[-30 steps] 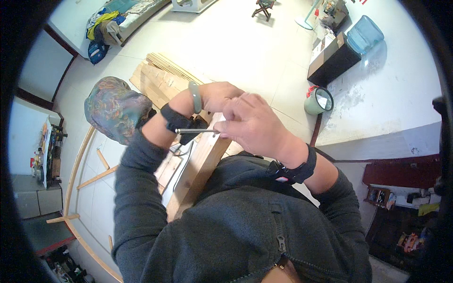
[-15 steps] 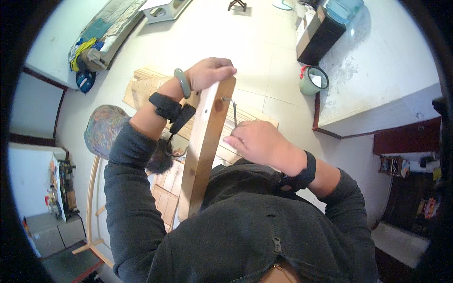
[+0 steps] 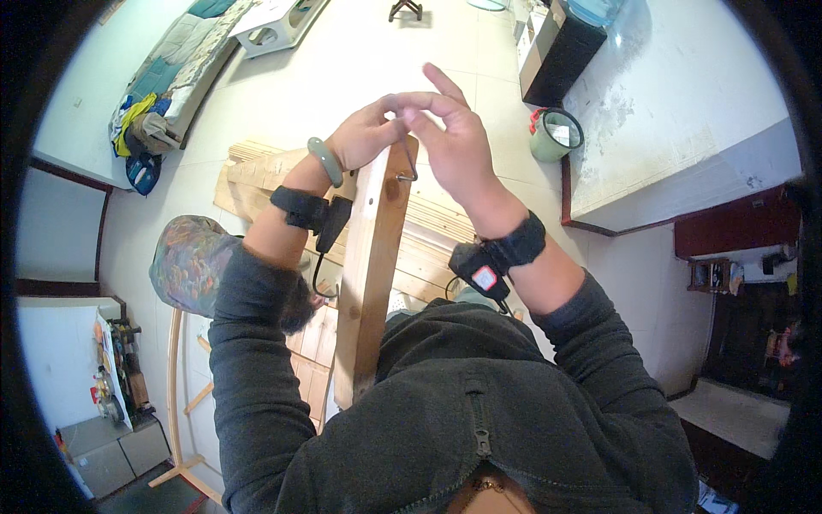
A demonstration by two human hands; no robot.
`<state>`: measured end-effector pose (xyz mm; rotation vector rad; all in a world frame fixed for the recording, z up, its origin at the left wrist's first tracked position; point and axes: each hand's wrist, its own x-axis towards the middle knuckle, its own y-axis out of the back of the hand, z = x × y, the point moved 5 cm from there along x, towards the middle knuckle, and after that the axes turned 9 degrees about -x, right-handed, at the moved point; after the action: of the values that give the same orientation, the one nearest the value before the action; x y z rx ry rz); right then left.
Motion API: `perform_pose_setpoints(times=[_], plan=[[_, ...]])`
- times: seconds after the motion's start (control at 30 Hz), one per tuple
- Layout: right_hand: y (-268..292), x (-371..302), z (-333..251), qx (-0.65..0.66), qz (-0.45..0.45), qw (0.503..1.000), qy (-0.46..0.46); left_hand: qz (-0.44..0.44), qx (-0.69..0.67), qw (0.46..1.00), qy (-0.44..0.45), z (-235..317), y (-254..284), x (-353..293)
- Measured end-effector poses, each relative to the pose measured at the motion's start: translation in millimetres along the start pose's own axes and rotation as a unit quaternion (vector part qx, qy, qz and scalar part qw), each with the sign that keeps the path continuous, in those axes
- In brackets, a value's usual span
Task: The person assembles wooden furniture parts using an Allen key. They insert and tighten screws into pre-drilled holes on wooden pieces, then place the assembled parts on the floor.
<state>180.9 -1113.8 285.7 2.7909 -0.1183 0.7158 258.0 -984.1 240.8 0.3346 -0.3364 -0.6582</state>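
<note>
A squared wooden post (image 3: 372, 265) stands tilted in front of my chest, its far end under my left hand (image 3: 368, 133). My left fingers are curled over that end, with the thumb across its top. A thin bent metal hex key (image 3: 413, 163) has its short end in a hole in the post's right side. Its long arm points away from me, up toward my fingers. My right hand (image 3: 454, 141) pinches the far end of the hex key between thumb and forefinger, another finger raised. The fingertips of both hands meet there.
Wooden boards and slatted panels (image 3: 428, 214) lie behind the post. Another person's head (image 3: 295, 308) and patterned sleeve (image 3: 193, 261) are close on the left. A wooden frame (image 3: 175, 385) stands at left, a green bin (image 3: 555, 135) by the right wall.
My right hand has moved up and away from me, from beside the post to its far end. The hex key's long arm has swung from pointing toward me to pointing away.
</note>
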Motion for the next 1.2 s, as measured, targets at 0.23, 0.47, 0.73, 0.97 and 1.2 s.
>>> perform_pose_setpoints(times=[0.23,0.47,0.73,0.97,1.2], plan=[[-21.2,-48.9,-63.2,-0.149,-0.188,0.958,0.158,0.011,-0.024,0.996,0.086,2.8,9.0,3.5],[-21.9,-76.3,-54.7,-0.290,-0.203,0.904,0.238,0.030,0.023,0.997,0.072,8.2,10.0,4.7],[8.3,-95.1,6.1,-0.244,-0.086,0.961,0.103,0.025,0.052,0.997,0.058,7.9,7.1,5.9],[19.4,-73.1,59.7,-0.394,-0.084,0.915,0.026,0.043,0.096,0.994,0.024,11.7,16.2,4.8],[42.9,-46.8,104.6,-0.412,-0.219,0.872,-0.147,0.011,0.046,0.996,0.082,9.5,10.3,-5.4]])
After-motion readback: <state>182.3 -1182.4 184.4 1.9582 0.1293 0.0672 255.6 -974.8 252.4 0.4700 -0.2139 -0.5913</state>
